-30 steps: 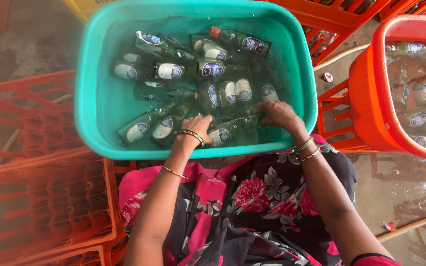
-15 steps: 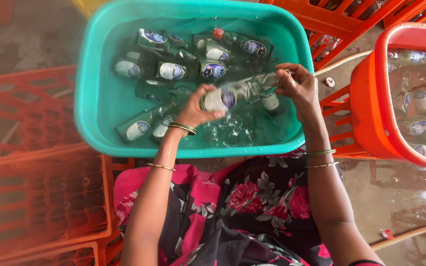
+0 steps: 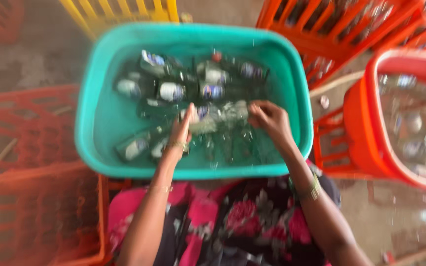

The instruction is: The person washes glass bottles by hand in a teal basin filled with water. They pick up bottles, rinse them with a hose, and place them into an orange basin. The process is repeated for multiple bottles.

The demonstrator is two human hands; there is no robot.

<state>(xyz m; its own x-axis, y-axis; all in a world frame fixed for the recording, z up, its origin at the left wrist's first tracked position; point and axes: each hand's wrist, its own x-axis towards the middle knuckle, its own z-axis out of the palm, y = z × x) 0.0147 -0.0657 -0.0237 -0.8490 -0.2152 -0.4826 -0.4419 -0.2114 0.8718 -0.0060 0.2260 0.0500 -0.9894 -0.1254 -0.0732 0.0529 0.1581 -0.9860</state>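
A teal wash basin [image 3: 99,123] fills the middle of the frame, holding water and a scatter of green glass bottles [image 3: 171,91] with pale labels, most of them lying on their sides in the upper half of the basin. The whole view is blurred, so fine detail on the bottles cannot be made out.

An orange crate [image 3: 20,162] takes up the left side of the frame, reaching down to the lower left corner. At the right edge sits a red-orange tub [image 3: 358,128], also filled with water and more bottles, too blurred to count. Another orange crate [image 3: 351,29] stands in the upper right, just behind the basin and the tub, and a yellow crate [image 3: 119,12] shows at the top, left of centre. The floor between them is grey concrete [image 3: 35,59].

At the bottom centre is the person's lap, covered in a dark dress with pink and red flowers [image 3: 242,221]. Both bare forearms reach up from it into the basin.

One bottle [image 3: 213,114] is lifted lying crosswise just above the water in the centre of the basin, with water splashing below it. The left hand [image 3: 181,130], a bangle at its wrist, has its grip closed around the bottle's left end. The right hand [image 3: 269,118] holds the right end, its grip narrow, fingers pinched on the glass; a gold bracelet [image 3: 314,189] sits further down that forearm.
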